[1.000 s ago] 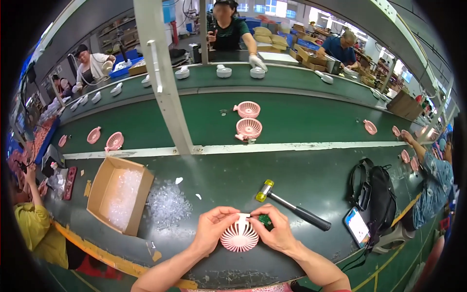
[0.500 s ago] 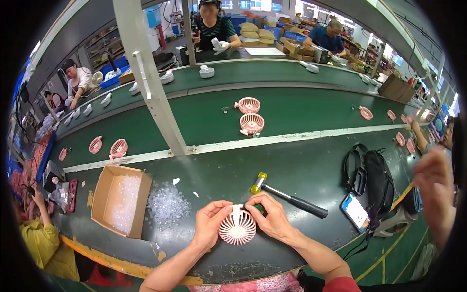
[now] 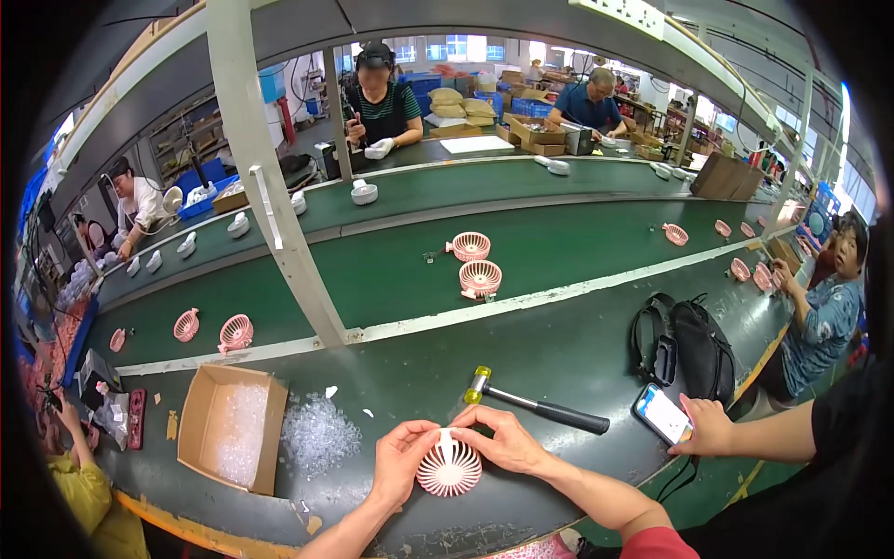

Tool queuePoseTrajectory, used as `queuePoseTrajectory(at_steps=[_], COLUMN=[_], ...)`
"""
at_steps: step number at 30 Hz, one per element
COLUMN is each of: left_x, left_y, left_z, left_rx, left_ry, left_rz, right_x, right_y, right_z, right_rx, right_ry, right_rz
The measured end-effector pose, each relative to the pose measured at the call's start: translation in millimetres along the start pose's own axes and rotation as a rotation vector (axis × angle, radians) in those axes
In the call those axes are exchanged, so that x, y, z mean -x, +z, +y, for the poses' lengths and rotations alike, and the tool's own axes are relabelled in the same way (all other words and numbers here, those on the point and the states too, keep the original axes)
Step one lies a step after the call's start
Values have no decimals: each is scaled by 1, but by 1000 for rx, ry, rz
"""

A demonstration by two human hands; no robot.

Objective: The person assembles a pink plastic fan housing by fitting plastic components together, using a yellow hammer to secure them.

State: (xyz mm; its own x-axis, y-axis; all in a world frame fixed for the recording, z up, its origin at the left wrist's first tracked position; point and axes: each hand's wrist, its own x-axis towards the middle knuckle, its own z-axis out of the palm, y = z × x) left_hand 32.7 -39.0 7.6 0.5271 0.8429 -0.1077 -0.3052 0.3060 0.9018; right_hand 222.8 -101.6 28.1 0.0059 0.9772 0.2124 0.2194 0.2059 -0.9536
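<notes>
A pale pink slotted fan housing rests on the dark green bench in front of me, its round ribbed side up. My left hand is closed on it, thumb and fingertips pinching the left of its top tab. From the other side my right hand pinches the same tab, fingers bent over its top edge. Whatever small part may sit between the fingertips is hidden. Just beyond my right hand lies a mallet with a yellow head and black handle.
Left of my hands stands an open cardboard box beside a heap of transparent plastic bits. Another person's hand touches a phone near a black bag. Pink housings lie on the green belt beyond the rail.
The view has shifted upward slightly. A co-worker's blurred, raised hand at the right has come down to the phone. The dark green thing in my right hand no longer shows.
</notes>
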Motion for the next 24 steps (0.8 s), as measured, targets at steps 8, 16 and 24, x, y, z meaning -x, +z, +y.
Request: queuePoseTrajectory(at_steps=[8, 16, 24], left_x=[-4, -4, -7], left_y=[-4, -11, -9], left_z=[-11, -26, -14], left_rx=[-309, -497, -801], left_ry=[376, 350, 496], left_rz=[185, 95, 38], right_x=[-75, -177, -258], right_y=[-29, -27, -128], right_z=[-12, 63, 133], right_rx=[-103, 531, 1274], right_ry=[-78, -398, -21], right_rz=[331, 318, 624])
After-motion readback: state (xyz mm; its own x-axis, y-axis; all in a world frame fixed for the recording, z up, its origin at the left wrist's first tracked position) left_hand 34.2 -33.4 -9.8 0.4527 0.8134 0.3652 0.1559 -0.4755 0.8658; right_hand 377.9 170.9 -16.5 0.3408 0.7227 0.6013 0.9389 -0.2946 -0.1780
